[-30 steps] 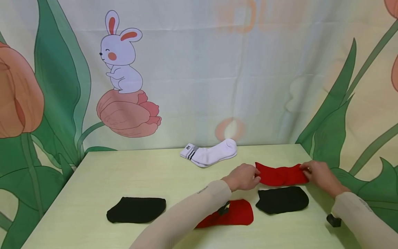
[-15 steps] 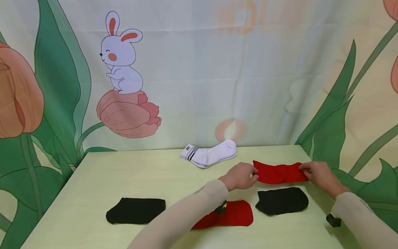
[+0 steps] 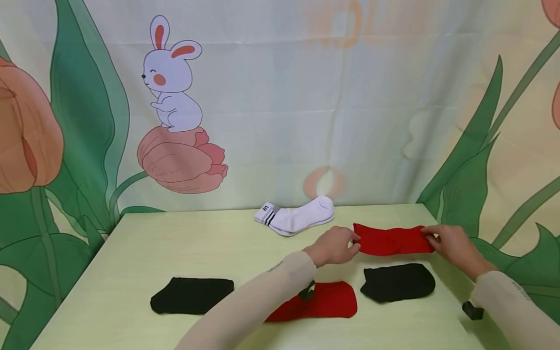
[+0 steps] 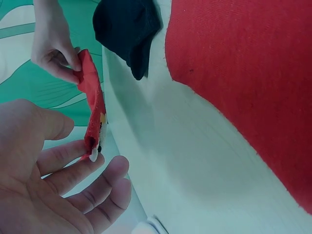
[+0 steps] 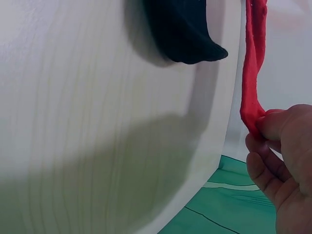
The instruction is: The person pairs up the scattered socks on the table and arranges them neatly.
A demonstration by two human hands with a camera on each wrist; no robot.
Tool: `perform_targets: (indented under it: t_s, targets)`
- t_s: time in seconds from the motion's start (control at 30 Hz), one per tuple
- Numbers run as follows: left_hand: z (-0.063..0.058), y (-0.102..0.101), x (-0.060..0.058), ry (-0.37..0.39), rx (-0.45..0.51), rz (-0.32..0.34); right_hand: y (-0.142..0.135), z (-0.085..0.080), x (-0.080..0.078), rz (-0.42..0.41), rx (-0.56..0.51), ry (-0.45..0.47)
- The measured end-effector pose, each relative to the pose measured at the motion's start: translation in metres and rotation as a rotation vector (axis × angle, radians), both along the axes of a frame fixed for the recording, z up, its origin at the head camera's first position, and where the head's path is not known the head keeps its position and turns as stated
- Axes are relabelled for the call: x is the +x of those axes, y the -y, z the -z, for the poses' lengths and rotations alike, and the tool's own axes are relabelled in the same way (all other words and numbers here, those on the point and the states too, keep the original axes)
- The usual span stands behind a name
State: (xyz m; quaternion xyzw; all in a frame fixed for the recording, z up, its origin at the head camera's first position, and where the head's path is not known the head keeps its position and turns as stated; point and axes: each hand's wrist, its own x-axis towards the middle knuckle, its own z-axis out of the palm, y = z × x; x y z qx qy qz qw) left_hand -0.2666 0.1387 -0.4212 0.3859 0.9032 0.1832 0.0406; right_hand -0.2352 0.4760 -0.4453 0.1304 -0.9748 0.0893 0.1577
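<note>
A red sock point(image 3: 389, 240) is stretched between both hands, lifted off the table. At its left end is the left hand point(image 3: 334, 244); in the left wrist view this hand's thumb stands apart, and the sock's end sits at its index and middle fingers. The right hand point(image 3: 450, 245) pinches the other end between thumb and fingers, plain in the right wrist view. Patches of white, yellow and black show on the sock's far side point(image 4: 102, 124). Just in front lies a black sock point(image 3: 398, 283). Beneath the left forearm, a second red sock point(image 3: 330, 300) is partly hidden.
Near the back edge of the pale table point(image 3: 175, 243) lies a white pair of socks point(image 3: 297, 217) with dark stripes. Another black sock point(image 3: 192, 295) is at the left. A printed curtain point(image 3: 271, 97) hangs behind the table.
The left hand and the sock's left end have shifted slightly left and back. The right hand stays nearly in place. The socks on the table have not moved.
</note>
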Motion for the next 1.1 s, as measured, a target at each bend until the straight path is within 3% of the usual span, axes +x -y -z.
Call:
perform_targets:
  t_s: [0.47, 1.1]
  targets:
    - [-0.002, 0.009, 0.0, -0.024, 0.029, 0.027, 0.005, -0.008, 0.006, 0.016, -0.024, 0.026]
    - [-0.002, 0.02, 0.002, -0.019, 0.053, 0.037, 0.013, -0.017, 0.014, -0.031, -0.019, -0.013]
